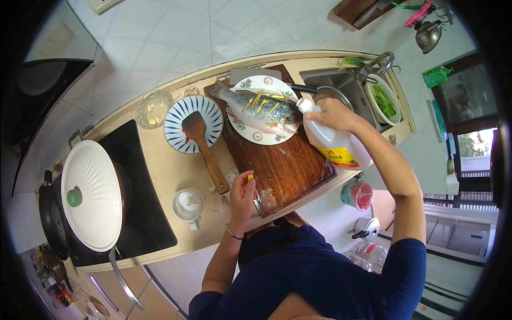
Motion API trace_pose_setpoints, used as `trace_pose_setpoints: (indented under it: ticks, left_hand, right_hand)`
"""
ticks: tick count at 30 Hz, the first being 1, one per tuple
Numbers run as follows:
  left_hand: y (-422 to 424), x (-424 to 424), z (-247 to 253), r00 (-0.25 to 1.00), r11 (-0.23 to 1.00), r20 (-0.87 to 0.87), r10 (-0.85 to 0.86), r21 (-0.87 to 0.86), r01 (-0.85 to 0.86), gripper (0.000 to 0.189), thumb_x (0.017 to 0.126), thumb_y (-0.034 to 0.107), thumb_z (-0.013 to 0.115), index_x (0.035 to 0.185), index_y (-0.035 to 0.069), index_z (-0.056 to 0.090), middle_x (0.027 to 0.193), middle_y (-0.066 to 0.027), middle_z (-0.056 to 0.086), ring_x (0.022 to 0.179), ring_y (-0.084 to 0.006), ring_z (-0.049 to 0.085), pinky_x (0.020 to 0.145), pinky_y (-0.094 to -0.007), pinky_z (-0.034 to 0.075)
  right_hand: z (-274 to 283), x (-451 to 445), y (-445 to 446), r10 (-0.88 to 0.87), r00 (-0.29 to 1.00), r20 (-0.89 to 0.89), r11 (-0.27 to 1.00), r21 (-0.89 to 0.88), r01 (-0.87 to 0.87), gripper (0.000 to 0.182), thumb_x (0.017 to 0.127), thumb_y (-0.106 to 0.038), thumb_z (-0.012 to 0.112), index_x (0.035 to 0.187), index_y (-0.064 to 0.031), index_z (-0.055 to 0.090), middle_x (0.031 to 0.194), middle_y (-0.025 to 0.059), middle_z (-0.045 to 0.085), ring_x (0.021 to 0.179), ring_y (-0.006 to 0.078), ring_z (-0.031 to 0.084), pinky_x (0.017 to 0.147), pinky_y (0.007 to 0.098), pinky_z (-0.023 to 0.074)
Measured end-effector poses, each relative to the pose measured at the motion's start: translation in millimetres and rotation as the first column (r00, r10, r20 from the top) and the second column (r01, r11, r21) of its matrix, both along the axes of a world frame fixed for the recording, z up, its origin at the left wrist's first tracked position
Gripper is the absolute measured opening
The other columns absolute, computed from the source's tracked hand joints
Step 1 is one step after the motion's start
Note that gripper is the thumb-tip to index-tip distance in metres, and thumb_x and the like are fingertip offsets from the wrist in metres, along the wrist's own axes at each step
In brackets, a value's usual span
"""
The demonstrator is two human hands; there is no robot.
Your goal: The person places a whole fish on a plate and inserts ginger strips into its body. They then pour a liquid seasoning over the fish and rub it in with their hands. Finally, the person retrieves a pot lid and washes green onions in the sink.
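My right hand (333, 113) grips a large translucent plastic jug (340, 140) near its neck. The jug bears a yellow and red label, and its white mouth is uncovered beside the fish's head. Between the fingertips of my left hand (243, 196) is a small yellow cap (251, 177), over the board's left front corner. A whole fish (256, 106) lies on a white flowered plate (262, 138), its tail past the rim. Several yellow strips, apparently ginger, rest on the fish. Under the plate is a brown wooden cutting board (288, 172).
A cleaver (250, 74) lies partly under the plate. Left stand a striped plate (172, 128) with a wooden spatula (208, 154), a glass bowl (154, 110), a plastic cup (188, 204) and a white-lidded pan (92, 196) on the cooktop (156, 224). The sink (344, 82) is at right.
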State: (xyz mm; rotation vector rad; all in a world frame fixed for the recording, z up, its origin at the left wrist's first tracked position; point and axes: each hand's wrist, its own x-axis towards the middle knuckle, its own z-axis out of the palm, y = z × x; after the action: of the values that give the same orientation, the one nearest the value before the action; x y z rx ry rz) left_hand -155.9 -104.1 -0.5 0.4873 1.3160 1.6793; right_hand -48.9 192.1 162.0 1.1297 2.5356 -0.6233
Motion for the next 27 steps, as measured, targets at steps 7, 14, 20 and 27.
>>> trace_pose_setpoints:
  ticks: [7,14,20,27]
  left_hand:
    - [-1.3,-1.9,2.8,0.999,1.0,0.035,0.002,0.003,-0.003,0.026,0.097,0.019,0.049,0.119,0.005,0.053,0.074,0.0026,0.05,0.06,-0.0022,0.044,0.054,-0.0163,0.037]
    - [-4.0,-4.5,2.7,0.999,1.0,0.045,0.006,-0.01,-0.005,0.027,0.097,0.019,0.049,0.119,0.005,0.053,0.075,0.0027,0.049,0.061,-0.0023,0.044,0.054,-0.0168,0.037]
    - [-5.3,-5.2,-0.8,0.998,1.0,0.062,-0.004,-0.005,0.004,0.026,0.096,0.018,0.05,0.119,0.006,0.052,0.077,0.0036,0.048,0.062,-0.0021,0.043,0.054,-0.0167,0.036]
    - [-3.9,-4.3,-0.9,0.998,1.0,0.057,0.003,-0.006,-0.003,0.025,0.096,0.016,0.051,0.119,0.006,0.052,0.078,0.0037,0.048,0.062,-0.0021,0.043,0.053,-0.0167,0.036]
  right_hand:
    - [-4.3,-4.6,4.5,0.011,0.997,0.071,1.0,0.026,-0.013,0.059,0.08,-0.052,0.064,0.085,0.0073,0.065,0.083,0.0285,0.064,0.081,0.0392,0.064,0.074,0.0425,0.0496]
    - [-6.2,-8.7,5.7,0.011,0.991,0.131,1.0,0.021,-0.014,0.06,0.081,-0.052,0.062,0.088,0.0075,0.064,0.085,0.0293,0.064,0.084,0.0406,0.063,0.077,0.0425,0.0493]
    - [-9.9,-6.0,8.8,0.019,0.989,0.149,0.999,0.044,-0.025,0.061,0.082,-0.053,0.061,0.089,0.0074,0.064,0.088,0.0296,0.063,0.086,0.041,0.063,0.079,0.0429,0.0485]
    - [-8.5,-4.0,9.0,-0.004,0.984,0.18,0.999,0.033,-0.002,0.059,0.082,-0.05,0.062,0.089,0.0084,0.064,0.088,0.0291,0.064,0.086,0.0401,0.063,0.079,0.0426,0.0485]
